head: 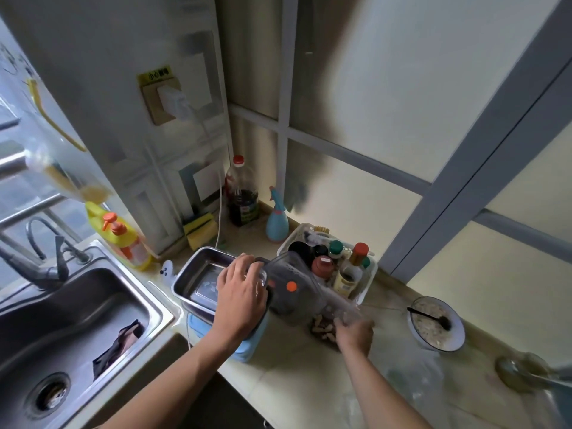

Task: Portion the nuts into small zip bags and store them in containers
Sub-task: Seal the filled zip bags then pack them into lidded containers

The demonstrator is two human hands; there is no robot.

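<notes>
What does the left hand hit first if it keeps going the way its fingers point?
Nothing new: the left hand already grips the tilted grey container. Past its fingers, the white basket of condiment bottles looks like the next thing in line, though depth is unclear.

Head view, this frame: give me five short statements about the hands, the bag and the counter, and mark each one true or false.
1. The left hand grips the top end of a clear bag. True.
2. The right hand rests in the sink. False: it is at the bag's lower end, by the nuts.
3. A spoon stands in the bowl on the counter. True.
4. The metal tray sits right of the bowl. False: it sits left of the bowl, beside the sink.
5. The basket holds bottles. True.
</notes>
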